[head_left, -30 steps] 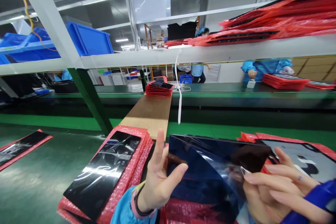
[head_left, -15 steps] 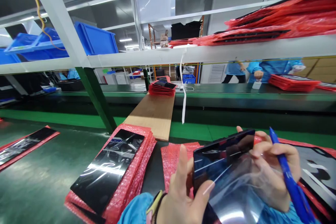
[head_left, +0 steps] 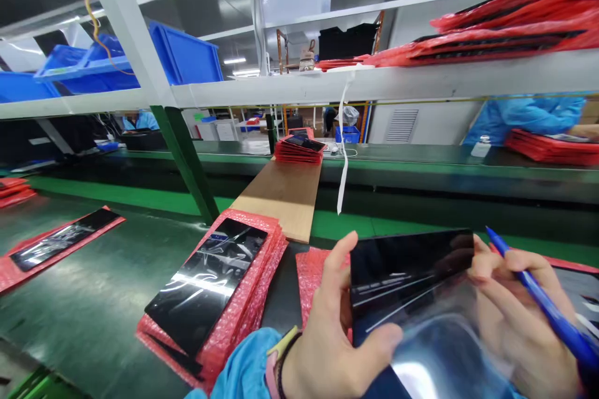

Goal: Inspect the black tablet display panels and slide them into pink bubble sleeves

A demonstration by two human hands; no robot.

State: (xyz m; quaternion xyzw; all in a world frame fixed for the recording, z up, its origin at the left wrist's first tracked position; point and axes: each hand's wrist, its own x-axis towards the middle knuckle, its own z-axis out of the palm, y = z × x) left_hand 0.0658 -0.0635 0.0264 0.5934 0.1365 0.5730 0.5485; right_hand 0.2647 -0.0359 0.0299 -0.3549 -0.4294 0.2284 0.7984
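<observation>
A black glossy display panel point(head_left: 412, 268) is held up at the lower right, tilted toward me. My left hand point(head_left: 334, 343) grips its left edge, thumb on the front and fingers behind. At its right edge, my right hand point(head_left: 524, 305) pinches the panel's upper corner or the clear film point(head_left: 449, 336) over its lower part; I cannot tell which. A blue pen point(head_left: 538, 293) is tucked between the fingers of that same hand. Left of my hands, another black panel point(head_left: 206, 287) lies on a stack of red bubble-wrap bags point(head_left: 262, 274).
More red bubble wrap point(head_left: 309, 268) lies behind my left hand. A wooden board point(head_left: 285, 193) leads to a stack of red-wrapped panels point(head_left: 299, 148). A shelf beam point(head_left: 290, 90) crosses above, carrying blue bins point(head_left: 187, 56). A co-worker's blue sleeve point(head_left: 524, 118) shows across the line.
The view has shifted, so the bench sits further right in it. The panel has turned to face me more squarely, and both hands keep hold. Across the line, one person is out of view.
</observation>
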